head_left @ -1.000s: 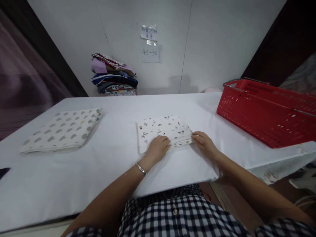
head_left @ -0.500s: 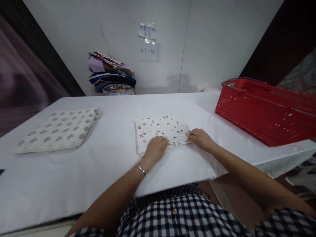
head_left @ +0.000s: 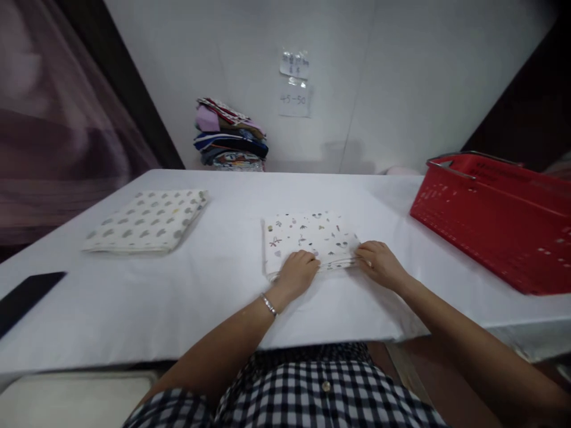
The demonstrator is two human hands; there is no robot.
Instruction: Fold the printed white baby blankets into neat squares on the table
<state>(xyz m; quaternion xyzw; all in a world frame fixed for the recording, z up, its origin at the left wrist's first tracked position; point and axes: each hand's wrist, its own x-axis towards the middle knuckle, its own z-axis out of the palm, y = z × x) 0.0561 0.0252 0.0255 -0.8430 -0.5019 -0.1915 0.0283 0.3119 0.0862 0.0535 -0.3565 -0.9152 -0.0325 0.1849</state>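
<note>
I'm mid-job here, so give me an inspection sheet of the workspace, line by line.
Surface: white-covered table, slight wrinkles.
Job's things: small-print cloth, folded, in front of the person; layers visible at its near edge.
Clutter: grey-patterned cloth, folded, left; dark flat object at left edge; red basket, right, contents not visible.
Hands: left hand on small-print cloth's near edge; right hand at its near right corner; firmness of grip unclear.
Cables: nothing seen.
Surroundings: fabric stack by the back wall; two paper signs on the wall.
</note>
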